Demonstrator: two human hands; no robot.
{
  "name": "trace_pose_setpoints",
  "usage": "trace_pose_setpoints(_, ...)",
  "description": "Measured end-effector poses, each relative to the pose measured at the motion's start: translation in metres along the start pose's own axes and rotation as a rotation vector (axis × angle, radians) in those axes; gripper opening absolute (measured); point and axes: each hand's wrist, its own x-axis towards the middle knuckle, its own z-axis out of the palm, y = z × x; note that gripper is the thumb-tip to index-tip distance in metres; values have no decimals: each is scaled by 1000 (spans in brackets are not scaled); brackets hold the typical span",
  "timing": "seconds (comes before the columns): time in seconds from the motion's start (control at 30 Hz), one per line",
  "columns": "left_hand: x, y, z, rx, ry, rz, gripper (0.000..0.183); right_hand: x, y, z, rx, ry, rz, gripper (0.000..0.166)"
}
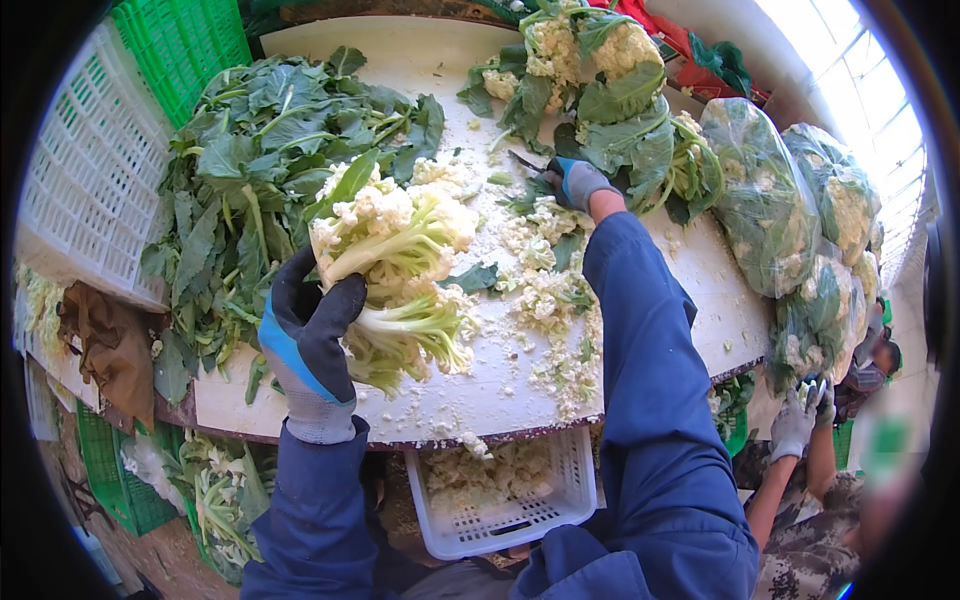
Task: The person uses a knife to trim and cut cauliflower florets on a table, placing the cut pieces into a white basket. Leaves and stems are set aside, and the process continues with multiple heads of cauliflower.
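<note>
Cut cauliflower branches (401, 262), pale stems showing, are gripped by my left hand (315, 330) in a grey, blue and black glove. My right hand (581, 184) is closed around a knife, whose dark blade (525, 161) points left; its handle is hidden in the glove. Just beyond that hand lies a pile of leafy cauliflower heads (622, 112). Loose florets and crumbs (544, 292) are scattered over the white tabletop (480, 397) between my hands. A heap of cut green leaves (277, 150) lies behind my left hand.
A white plastic crate (97, 165) and a green crate (184, 56) stand at the left. Below the table edge, a pale crate (502, 525) holds cauliflower pieces. Bagged cauliflowers (765, 195) line the right side, where a co-worker's gloved hand (791, 427) touches a bag.
</note>
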Motion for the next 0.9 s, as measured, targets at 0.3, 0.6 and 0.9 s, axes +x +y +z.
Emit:
trace_pose_setpoints(0.3,7,-10,9,-5,-61,4,60,-84,4,-21,486,564,112,34)
trace_pose_setpoints(0.6,4,-22,-5,3,-207,15,58,-125,-48,10,187,151,311,46)
trace_pose_setpoints(0.9,-7,-23,-2,76,-248,51,56,-164,-4,-17,784,323,309,31)
